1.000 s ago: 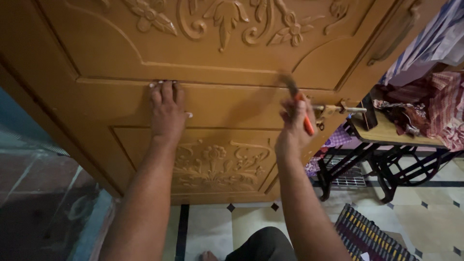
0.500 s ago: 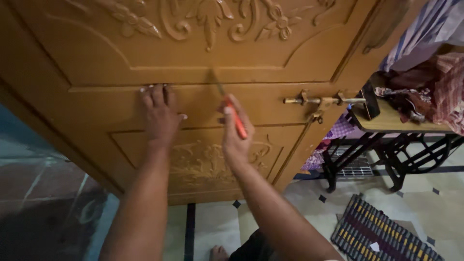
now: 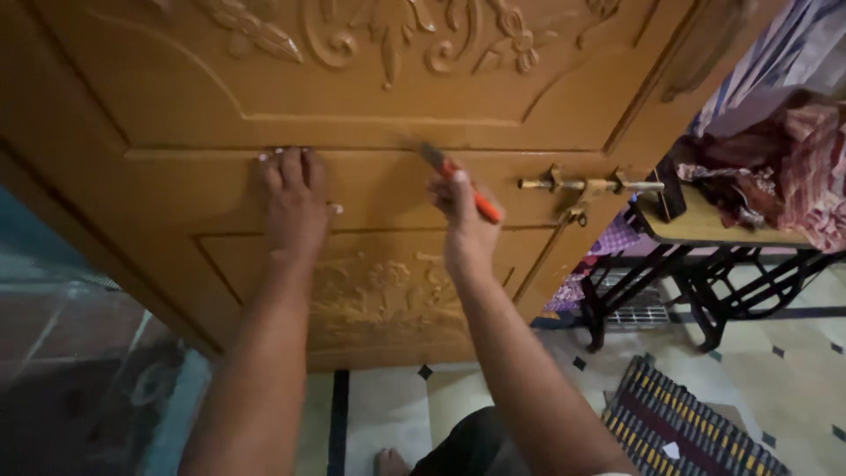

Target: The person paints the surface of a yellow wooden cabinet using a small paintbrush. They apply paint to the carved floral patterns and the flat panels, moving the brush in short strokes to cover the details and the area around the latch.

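Note:
A carved brown wooden door (image 3: 379,97) fills the upper view. My left hand (image 3: 293,203) lies flat against its middle rail, fingertips at the panel groove. My right hand (image 3: 463,220) grips a tool with an orange handle (image 3: 471,198); its blurred tip points up-left at the door's middle rail. A brass sliding bolt (image 3: 586,187) is fixed to the door just right of my right hand.
A table on a black iron frame (image 3: 705,231) stands at the right with red and patterned cloths (image 3: 793,189) heaped on it. A striped doormat (image 3: 687,427) lies on the tiled floor at lower right. My knee and foot show at the bottom.
My right hand with the orange-handled tool swung left from near the bolt toward the middle of the door, then came back a little to the right. My left hand stayed pressed on the door.

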